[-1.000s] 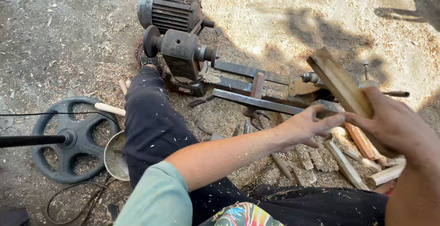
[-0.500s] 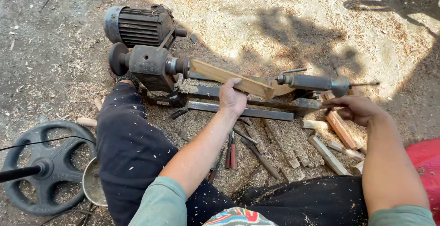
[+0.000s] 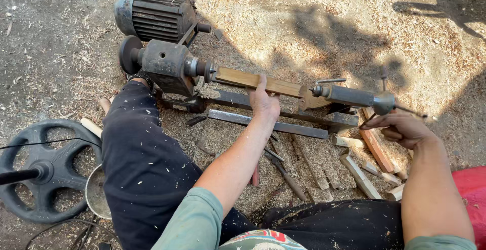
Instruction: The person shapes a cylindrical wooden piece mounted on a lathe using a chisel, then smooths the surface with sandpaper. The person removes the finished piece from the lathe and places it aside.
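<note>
A squared wooden stick (image 3: 238, 78) lies between the headstock spindle (image 3: 200, 68) and the tailstock (image 3: 352, 97) of a low ground lathe. My left hand (image 3: 264, 101) grips the stick near its middle from below. My right hand (image 3: 400, 128) rests at the tailstock's crank handle (image 3: 386, 103), fingers curled around a thin rod there. An electric motor (image 3: 154, 16) sits behind the headstock. My legs in dark trousers stretch under the lathe bed (image 3: 268, 122).
Sawdust covers the ground. Chisels (image 3: 283, 171) and cut wooden pieces (image 3: 360, 176) lie in front of the bed. A black spoked wheel (image 3: 43, 169) and a metal bowl (image 3: 96, 194) sit at the left. Something red (image 3: 471, 191) lies at the right edge.
The stick went from my raised right hand onto the lathe between the centres. My left hand moved up to hold it; my right hand shifted to the tailstock crank.
</note>
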